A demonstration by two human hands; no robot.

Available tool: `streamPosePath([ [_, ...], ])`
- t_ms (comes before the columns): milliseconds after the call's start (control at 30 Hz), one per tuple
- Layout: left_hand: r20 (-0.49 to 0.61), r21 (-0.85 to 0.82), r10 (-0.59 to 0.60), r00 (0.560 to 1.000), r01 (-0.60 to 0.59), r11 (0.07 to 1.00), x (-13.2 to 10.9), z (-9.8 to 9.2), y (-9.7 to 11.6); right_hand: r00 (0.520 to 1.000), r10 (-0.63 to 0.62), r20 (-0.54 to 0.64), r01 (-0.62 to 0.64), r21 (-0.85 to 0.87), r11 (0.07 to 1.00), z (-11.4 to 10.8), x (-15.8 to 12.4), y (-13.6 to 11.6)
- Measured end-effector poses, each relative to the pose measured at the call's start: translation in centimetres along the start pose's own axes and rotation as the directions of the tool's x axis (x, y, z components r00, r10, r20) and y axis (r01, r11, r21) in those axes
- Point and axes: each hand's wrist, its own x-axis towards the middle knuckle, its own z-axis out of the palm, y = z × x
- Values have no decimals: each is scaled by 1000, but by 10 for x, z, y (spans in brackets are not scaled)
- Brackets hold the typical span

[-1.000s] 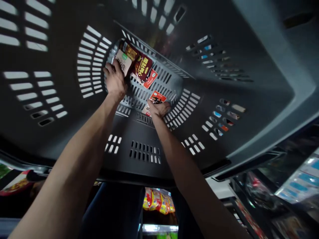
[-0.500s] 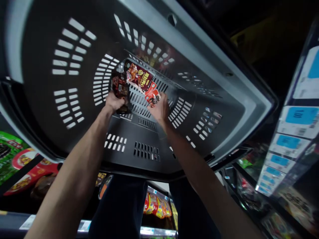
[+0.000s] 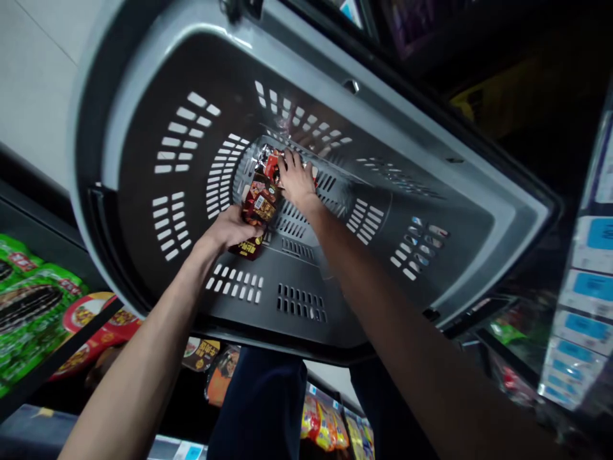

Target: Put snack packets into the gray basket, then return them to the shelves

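A big grey plastic basket with many little slots is seen from above. Both hands are put deep inside it.

The left hand is closed tight around a dark red snack packet. The packet is held up off the basket floor, at about 11 o'clock from the hand. A small pale label and a picture of food are printed on it, but the words are too small to be read.

The right hand is seen at about 2 o'clock from the left hand. Its fingers are stretched out and laid flat on some red packets at the far end of the basket floor. The red packets are touched by the top of the dark red packet.

Green bags are stacked on a shelf at 8 o'clock from the basket. Yellow bags are seen at 6 o'clock, just beside dark trousers. Blue price tags are stuck in rows at 3 o'clock. Writing is printed on the tags and bags, but it is too blurred to be read.
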Motion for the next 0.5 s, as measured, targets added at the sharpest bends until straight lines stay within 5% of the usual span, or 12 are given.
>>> streamPosePath([
  [167, -17, -313, -6, 1000, 0, 950, -40, -9, 16, 999, 29, -31, -31, -60, 998, -8, -29, 22],
  [300, -77, -522, -20, 997, -24, 853, -82, -14, 29, 967, 256, 3, -256, -8, 967, -25, -65, 32],
  [400, -124, -598, -22, 992, -57, 800, -121, -20, 37, 866, 494, 80, -489, 346, 801, -52, -103, 20],
  [500, -156, -691, -29, 987, -88, 718, -171, -25, 44, 793, 574, 206, -564, 605, 562, -97, -149, -17],
])
